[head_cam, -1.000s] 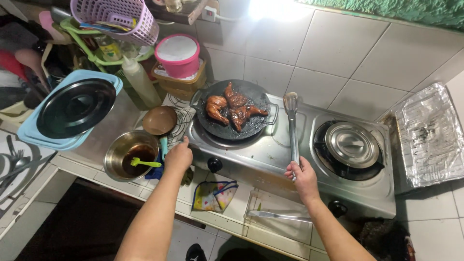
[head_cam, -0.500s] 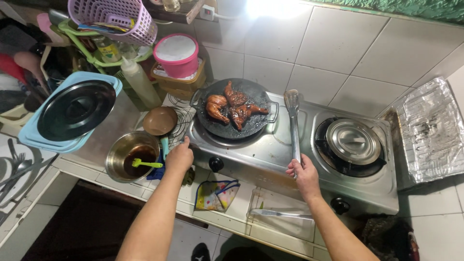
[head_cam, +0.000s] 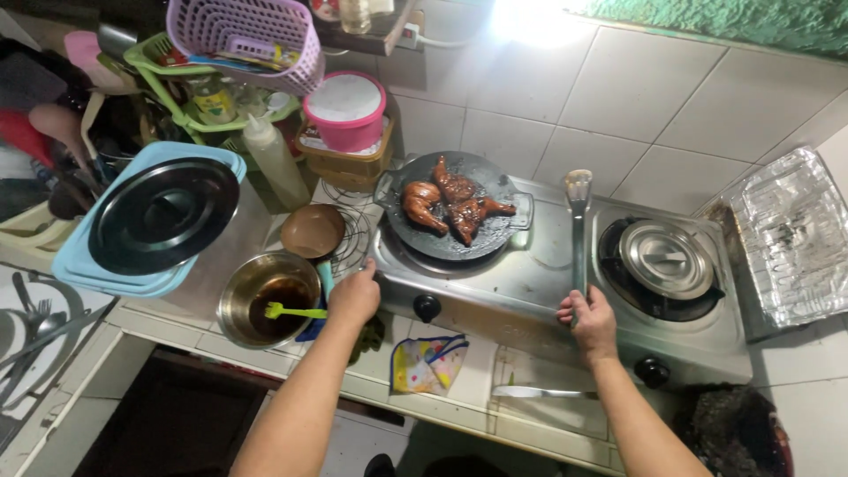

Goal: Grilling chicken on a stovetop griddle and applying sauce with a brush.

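- So, right hand (head_cam: pixel 590 320), lower right of centre, is clenched around the tongs (head_cam: pixel 579 231), which lie up across the stove (head_cam: pixel 539 283).
- Left hand (head_cam: pixel 355 296) rests closed at the stove's front-left edge; can't tell what it grips.
- Pan (head_cam: pixel 455 216) with browned chicken (head_cam: pixel 449 205) sits on the left burner, mid-frame.
- Steel bowl (head_cam: pixel 265 300) with dark sauce and a green brush (head_cam: pixel 291 311) is just left of that hand.

Purple basket (head_cam: pixel 247 35) top left, above green rack (head_cam: pixel 168 79). Pink tub w/ white lid (head_cam: pixel 344 110) by squeeze bottle (head_cam: pixel 276 161). Black lid (head_cam: pixel 163 215) on blue tray (head_cam: pixel 79 265). Foil tray (head_cam: pixel 791 238) far right; pot lid (head_cam: pixel 667 259) on right burner.
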